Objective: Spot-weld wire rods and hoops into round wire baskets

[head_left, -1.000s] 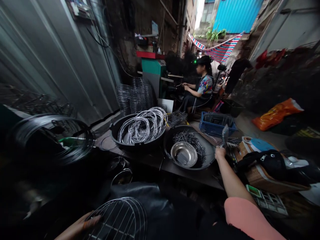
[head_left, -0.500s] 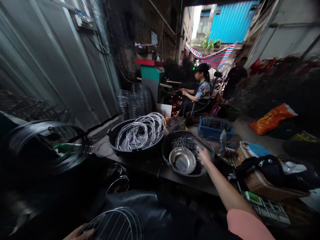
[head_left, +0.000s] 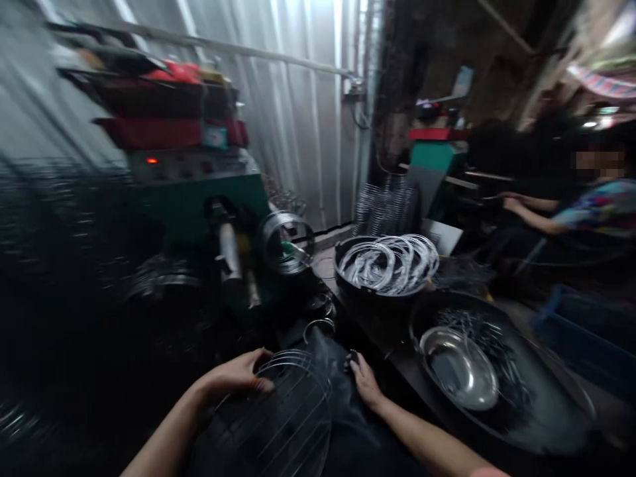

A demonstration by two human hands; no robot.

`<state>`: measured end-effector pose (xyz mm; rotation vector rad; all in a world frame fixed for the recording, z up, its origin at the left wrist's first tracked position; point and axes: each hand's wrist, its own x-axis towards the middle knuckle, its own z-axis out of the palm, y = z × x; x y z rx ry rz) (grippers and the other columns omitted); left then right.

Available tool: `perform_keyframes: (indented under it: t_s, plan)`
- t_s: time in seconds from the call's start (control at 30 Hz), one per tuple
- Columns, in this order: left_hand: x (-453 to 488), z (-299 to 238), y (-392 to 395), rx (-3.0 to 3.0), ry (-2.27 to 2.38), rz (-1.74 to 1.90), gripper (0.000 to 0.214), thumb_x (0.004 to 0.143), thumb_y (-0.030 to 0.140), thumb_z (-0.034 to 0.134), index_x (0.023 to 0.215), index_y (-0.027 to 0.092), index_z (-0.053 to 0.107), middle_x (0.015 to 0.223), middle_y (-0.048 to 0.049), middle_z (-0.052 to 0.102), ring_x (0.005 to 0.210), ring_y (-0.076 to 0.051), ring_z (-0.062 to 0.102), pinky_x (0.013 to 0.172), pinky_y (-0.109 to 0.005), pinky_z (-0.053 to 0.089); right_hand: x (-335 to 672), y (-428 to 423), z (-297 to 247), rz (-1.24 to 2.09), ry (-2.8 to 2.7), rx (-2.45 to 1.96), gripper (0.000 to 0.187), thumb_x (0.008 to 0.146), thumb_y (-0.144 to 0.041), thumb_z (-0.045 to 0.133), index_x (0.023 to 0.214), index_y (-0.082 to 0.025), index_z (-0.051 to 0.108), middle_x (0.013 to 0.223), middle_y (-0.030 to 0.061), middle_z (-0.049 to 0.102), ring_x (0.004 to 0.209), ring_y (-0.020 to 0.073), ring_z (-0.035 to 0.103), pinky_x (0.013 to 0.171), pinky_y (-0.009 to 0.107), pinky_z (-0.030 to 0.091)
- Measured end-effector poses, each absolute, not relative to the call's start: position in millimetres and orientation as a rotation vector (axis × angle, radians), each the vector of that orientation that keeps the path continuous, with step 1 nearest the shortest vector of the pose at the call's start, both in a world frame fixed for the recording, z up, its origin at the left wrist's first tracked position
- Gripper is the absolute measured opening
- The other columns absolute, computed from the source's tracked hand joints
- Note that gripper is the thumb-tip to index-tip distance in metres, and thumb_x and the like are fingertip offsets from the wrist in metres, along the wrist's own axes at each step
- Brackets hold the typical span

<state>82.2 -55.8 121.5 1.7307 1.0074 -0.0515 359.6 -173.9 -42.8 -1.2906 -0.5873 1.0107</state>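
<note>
My left hand (head_left: pixel 246 372) grips the rim of a round wire rack (head_left: pixel 293 424), thumb over the wire. Several curved rim wires show together at its top, so more than one rack may be stacked there. The rack leans over the dark apron on my lap. To its right, apart from it, is my right hand (head_left: pixel 366 383), its fingers curled in. Something small and dark shows at those fingertips, too blurred to name. A metal bowl (head_left: pixel 460 368) sits in a wide black pan (head_left: pixel 556 397), beside a heap of short metal wires (head_left: pixel 497 351).
Another black basin (head_left: pixel 348 281) holds wire rings (head_left: pixel 392 262). At left stands a green machine (head_left: pixel 173 212) with a lit red light; a wire coil (head_left: pixel 288 242) hangs near it. A co-worker (head_left: pixel 591 218) sits at right beside another green machine (head_left: pixel 434 159) and a blue crate (head_left: pixel 586 338).
The view has swung left, bringing the green machine into sight. My right hand has left the pan of wires and come back near the rack. My left hand still holds the rack.
</note>
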Motion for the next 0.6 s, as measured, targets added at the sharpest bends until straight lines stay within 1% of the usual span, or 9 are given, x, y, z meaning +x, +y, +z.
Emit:
perform_keyframes:
  t_s: [0.07,0.17,0.23,0.33,0.4,0.47,0.53,0.6]
  plan:
    - [70,132,-71,1.739,1.05,0.01,0.083,0.047,0.052,0.076,0.116,0.013,0.052,0.116,-0.0125,0.062,0.111,-0.03,0.055,0.095,-0.038,0.045,360,-169,-45,1.048,-0.58,-1.31,0.022,0.055,-0.046,0.068,0.067,-0.032,0.058,0.059,-0.005,0.055,0.056,0.0173,0.054,0.052,0.03,0.043]
    - [49,148,-97,1.759,1.086,0.133,0.078,0.054,0.047,0.075,0.119,0.013,0.048,0.119,-0.0121,0.06,0.112,-0.029,0.055,0.097,-0.039,0.043,370,-166,-40,1.087,-0.463,-1.341,0.029,0.056,-0.046,0.065,0.073,-0.026,0.053,0.055,-0.0062,0.045,0.042,0.01,0.042,0.043,0.023,0.033]
    - [32,157,-110,1.759,1.099,0.217,0.077,0.057,0.045,0.074,0.122,0.014,0.046,0.12,-0.0116,0.059,0.111,-0.028,0.055,0.098,-0.039,0.044,377,-166,-33,1.133,-0.401,-1.351,0.027,0.059,-0.043,0.063,0.074,-0.024,0.05,0.055,-0.0069,0.041,0.039,0.0076,0.038,0.039,0.02,0.027]
    - [8,167,-122,1.867,1.245,0.399,0.084,0.058,0.044,0.074,0.129,0.015,0.039,0.126,-0.0129,0.055,0.115,-0.029,0.053,0.099,-0.042,0.043,385,-160,-13,1.23,-0.39,-1.358,0.019,0.064,-0.034,0.061,0.074,-0.021,0.051,0.054,-0.0069,0.04,0.038,0.0065,0.036,0.037,0.017,0.021]
    - [-2,168,-126,2.049,1.441,0.565,0.088,0.058,0.046,0.074,0.131,0.015,0.037,0.135,-0.0158,0.045,0.125,-0.032,0.044,0.105,-0.046,0.037,385,-141,10,1.295,-0.416,-1.353,0.013,0.067,-0.027,0.059,0.075,-0.019,0.052,0.054,-0.007,0.04,0.037,0.0052,0.034,0.036,0.015,0.018]
    - [-6,165,-128,2.206,1.645,0.683,0.091,0.058,0.05,0.073,0.133,0.014,0.037,0.143,-0.0176,0.035,0.132,-0.035,0.034,0.108,-0.047,0.032,379,-104,42,1.352,-0.468,-1.326,0.008,0.069,-0.02,0.056,0.076,-0.017,0.053,0.055,-0.0068,0.041,0.036,0.0041,0.032,0.035,0.014,0.017]
    - [-5,159,-130,2.272,1.792,0.722,0.091,0.059,0.054,0.07,0.134,0.013,0.036,0.144,-0.0184,0.033,0.131,-0.035,0.035,0.106,-0.047,0.035,368,-55,80,1.404,-0.541,-1.277,0.005,0.072,-0.016,0.052,0.076,-0.017,0.052,0.055,-0.0065,0.042,0.038,0.0039,0.034,0.035,0.014,0.019]
    - [-5,150,-132,2.294,1.889,0.746,0.089,0.061,0.055,0.067,0.134,0.014,0.037,0.142,-0.0177,0.036,0.129,-0.035,0.039,0.102,-0.047,0.04,354,-5,113,1.444,-0.61,-1.24,0.005,0.073,-0.014,0.051,0.077,-0.017,0.051,0.056,-0.0063,0.043,0.039,0.0041,0.034,0.036,0.014,0.02]
